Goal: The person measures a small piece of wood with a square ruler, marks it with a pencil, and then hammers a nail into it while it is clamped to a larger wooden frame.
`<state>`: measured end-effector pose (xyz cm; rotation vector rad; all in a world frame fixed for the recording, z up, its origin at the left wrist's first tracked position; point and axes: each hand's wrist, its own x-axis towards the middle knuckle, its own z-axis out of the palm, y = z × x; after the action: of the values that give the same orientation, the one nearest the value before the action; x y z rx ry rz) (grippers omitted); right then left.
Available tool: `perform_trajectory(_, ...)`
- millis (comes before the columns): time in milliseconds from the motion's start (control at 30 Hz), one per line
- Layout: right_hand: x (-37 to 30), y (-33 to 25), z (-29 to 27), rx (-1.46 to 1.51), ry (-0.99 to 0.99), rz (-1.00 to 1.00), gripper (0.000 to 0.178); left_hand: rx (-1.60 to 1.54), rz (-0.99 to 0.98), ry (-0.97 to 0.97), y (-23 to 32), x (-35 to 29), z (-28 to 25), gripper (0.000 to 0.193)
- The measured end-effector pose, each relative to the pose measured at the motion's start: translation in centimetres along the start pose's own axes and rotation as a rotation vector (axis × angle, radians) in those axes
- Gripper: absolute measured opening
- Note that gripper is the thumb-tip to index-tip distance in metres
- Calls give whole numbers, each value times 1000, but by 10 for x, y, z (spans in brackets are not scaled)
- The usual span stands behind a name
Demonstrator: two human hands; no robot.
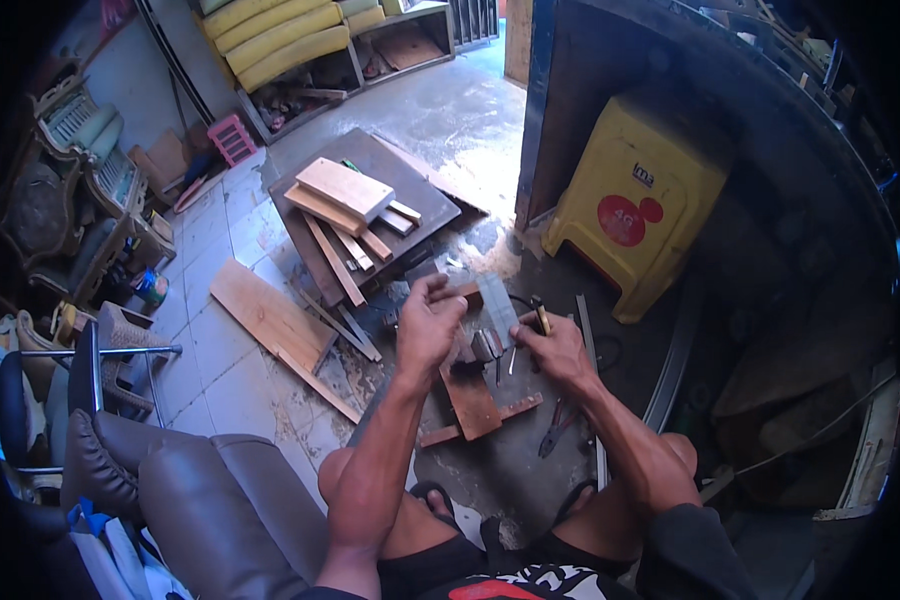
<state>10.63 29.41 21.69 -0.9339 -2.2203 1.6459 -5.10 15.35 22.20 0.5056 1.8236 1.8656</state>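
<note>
At a wooden stand point(472, 405), the right hand point(560, 352) grips a slender tool point(540, 314); the left hand point(430, 325) is part-curled, contents unclear.

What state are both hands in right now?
Left hand: fingers curled; cannot tell whether it holds anything.
Right hand: closed on a slim pen-like tool.

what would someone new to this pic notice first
Probably the bright yellow plastic stool with its red spot, to the right of centre. Then, mid-picture, the left hand with fingers curled and the right hand holding a slim pen-like tool. Farther off and to their left, pale wooden boards lie piled on a low dark table.
</note>
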Motion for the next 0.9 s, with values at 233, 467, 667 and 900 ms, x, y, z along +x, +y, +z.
perform_trajectory(233, 14, 45, 24, -351, 52, 15, 29, 51, -53, -43, 21, -4, -9, 30)
perform_trajectory(467, 16, 56, 38, -487, 91, -33, 27, 46, -31, -65, 33, -9, -13, 24)
perform_trajectory(667, 14, 63, 45, -520, 79, -66, 27, 31, -31, -95, 33, -6, -15, 20)
perform_trajectory(900, 17, 68, 50, -539, 78, -83, 26, 0, -25, -116, 33, -5, -17, 21)
